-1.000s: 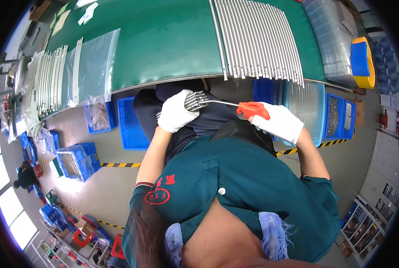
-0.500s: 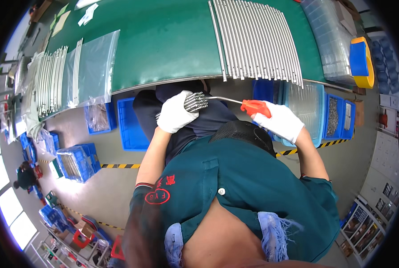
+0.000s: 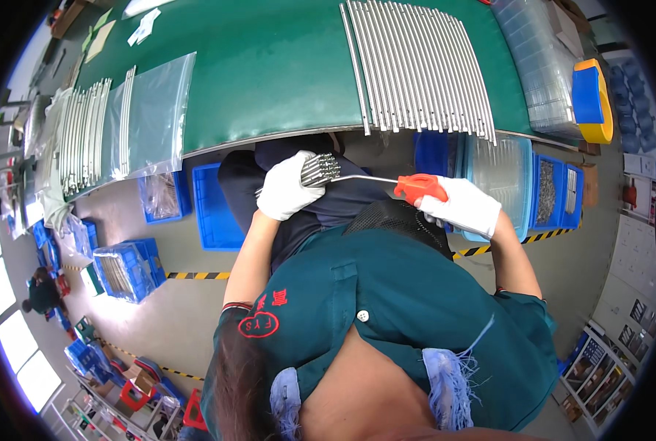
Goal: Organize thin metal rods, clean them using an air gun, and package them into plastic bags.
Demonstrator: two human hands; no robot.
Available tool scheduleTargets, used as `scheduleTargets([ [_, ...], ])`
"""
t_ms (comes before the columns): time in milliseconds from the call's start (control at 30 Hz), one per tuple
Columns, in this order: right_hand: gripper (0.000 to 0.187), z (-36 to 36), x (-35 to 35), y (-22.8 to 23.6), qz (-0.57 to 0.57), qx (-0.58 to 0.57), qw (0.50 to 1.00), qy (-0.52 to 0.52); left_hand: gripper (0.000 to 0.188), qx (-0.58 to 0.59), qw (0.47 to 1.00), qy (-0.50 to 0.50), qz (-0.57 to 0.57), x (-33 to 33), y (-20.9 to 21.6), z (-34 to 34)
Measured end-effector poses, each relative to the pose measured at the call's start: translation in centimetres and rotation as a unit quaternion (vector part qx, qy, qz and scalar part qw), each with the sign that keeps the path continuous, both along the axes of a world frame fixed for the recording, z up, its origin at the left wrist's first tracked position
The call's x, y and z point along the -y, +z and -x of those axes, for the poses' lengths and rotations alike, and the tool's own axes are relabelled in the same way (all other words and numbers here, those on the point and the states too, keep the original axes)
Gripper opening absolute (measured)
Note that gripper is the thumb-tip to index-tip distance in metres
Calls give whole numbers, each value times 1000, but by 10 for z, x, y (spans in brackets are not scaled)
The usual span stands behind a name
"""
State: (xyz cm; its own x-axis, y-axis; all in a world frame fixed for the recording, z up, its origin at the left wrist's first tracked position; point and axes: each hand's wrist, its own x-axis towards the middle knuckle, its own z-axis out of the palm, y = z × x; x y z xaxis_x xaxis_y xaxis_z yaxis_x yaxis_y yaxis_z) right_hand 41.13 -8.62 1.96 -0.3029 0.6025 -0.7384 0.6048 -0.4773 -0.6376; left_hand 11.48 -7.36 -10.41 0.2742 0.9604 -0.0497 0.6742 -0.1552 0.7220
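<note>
My left hand, in a white glove, is closed around a bundle of thin metal tubes held above my lap. The ends of the tubes point to the right. In my gloved right hand is a red air blow gun, fingers wrapped round its body. Its long, slightly bent metal nozzle reaches left, with the tip right at the tube ends. Whether the tip touches them I cannot tell.
On the green-topped workbench ahead lies a row of metal tubes. More tubes and a clear plastic bag are at its left. A blue-and-yellow tape roll is at right. Blue bins stand below.
My right hand and the blow gun have come slightly nearer my body, and the nozzle tip has shifted down across the tube ends. My left hand has stayed nearly still.
</note>
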Motion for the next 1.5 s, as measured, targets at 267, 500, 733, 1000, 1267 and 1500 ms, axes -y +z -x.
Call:
scheduleTargets([
  [267,53,-57,-2,-21,74,-105,991,-22,40,6,1000,-3,15,-2,-1,2],
  [500,68,-170,26,-83,-21,-518,844,-136,38,-1,1000,-4,7,0,4,0],
  [733,72,-192,45,-73,-63,-262,917,-294,37,-3,1000,0,-10,0,-2,2],
  [1000,58,-88,9,-9,11,-92,989,-116,34,-9,1000,-4,-1,-1,-2,2],
  [1267,47,-16,7,12,-64,22,997,-45,33,6,1000,-3,-18,-1,-5,2],
  [1500,52,-13,1,2,-160,62,985,13,35,27,998,-22,-56,-2,-15,5],
])
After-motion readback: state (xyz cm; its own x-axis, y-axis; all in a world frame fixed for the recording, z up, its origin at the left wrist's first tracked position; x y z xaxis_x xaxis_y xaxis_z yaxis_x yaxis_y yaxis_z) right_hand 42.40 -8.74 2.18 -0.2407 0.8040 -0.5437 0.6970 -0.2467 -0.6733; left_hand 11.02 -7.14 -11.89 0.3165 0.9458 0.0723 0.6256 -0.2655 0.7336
